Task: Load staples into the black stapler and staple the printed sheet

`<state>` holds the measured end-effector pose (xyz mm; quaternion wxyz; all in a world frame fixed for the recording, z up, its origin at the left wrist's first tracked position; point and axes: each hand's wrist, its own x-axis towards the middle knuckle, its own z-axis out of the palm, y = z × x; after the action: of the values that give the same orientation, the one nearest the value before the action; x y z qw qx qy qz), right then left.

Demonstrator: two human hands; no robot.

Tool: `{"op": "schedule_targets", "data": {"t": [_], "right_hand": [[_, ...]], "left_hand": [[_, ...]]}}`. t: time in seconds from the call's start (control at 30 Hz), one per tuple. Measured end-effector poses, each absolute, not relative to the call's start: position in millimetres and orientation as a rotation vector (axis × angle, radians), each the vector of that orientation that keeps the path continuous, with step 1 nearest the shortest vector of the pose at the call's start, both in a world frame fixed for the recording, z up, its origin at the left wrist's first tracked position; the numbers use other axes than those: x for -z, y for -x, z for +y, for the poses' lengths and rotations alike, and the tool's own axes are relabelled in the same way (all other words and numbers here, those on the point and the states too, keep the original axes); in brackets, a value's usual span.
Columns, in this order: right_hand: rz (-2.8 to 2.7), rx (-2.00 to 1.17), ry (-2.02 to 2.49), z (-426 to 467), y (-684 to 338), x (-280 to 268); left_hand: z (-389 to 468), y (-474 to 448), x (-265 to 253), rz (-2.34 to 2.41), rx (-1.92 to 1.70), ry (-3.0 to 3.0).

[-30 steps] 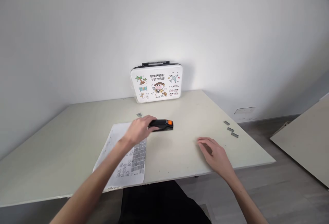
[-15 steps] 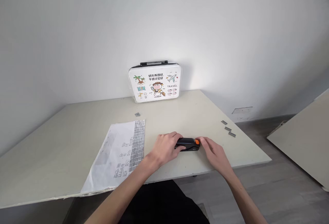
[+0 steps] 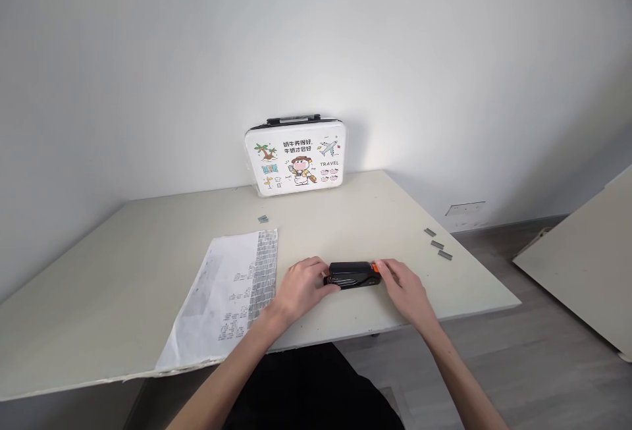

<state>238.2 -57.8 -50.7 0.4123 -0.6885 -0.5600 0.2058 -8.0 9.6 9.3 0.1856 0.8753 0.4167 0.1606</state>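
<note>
A black stapler (image 3: 353, 274) with an orange part at its right end lies on the table near the front edge. My left hand (image 3: 305, 285) grips its left end between thumb and fingers. At the orange end, my right hand (image 3: 402, 288) is closed with thumb and fingers on the stapler. A gap shows between the stapler's top arm and its base. To the left lies a stack of printed paper sheets (image 3: 217, 292), partly behind my left forearm.
Staple strips (image 3: 437, 244) lie near the right edge of the table (image 3: 123, 272), and a few more staple pieces (image 3: 263, 218) behind the paper. A white cartoon-printed case (image 3: 299, 160) leans against the wall. Another pale surface (image 3: 582, 272) stands at right.
My left hand has slid left along the stapler to its end, uncovering more of it. The stapler now shows a gap under its top arm. My right hand has shifted slightly left with it.
</note>
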Motion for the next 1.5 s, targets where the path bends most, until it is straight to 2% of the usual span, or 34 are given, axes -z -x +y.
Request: {"op": "schedule_targets", "data": {"t": [0.27, 0.57, 0.77, 0.97, 1.2, 1.5], "right_hand": [[-1.499, -0.414, 1.708, -58.0, -233.3, 50.5], [-1.529, -0.375, 1.704, -59.4, -229.5, 53.7], [-1.521, -0.378, 1.717, -60.6, -228.6, 51.3], [-1.523, -0.381, 1.713, -60.6, -227.8, 51.3], [-1.532, -0.389, 1.722, -60.3, -227.6, 48.7], [-1.545, -0.368, 1.707, -59.3, -228.8, 49.6]], "left_hand": [[11.3, 11.2, -7.5, 1.188, -0.475, -2.541], [34.2, 71.4, -31.3, 1.12, -0.303, -2.513], [121.8, 100.0, -32.1, 1.759, -0.563, -2.491], [174.3, 116.0, -13.3, 1.969, -0.544, -2.404], [172.9, 113.0, -8.6, 1.872, -0.612, -2.386], [127.2, 91.3, -24.1, 1.469, -0.801, -2.208]]}}
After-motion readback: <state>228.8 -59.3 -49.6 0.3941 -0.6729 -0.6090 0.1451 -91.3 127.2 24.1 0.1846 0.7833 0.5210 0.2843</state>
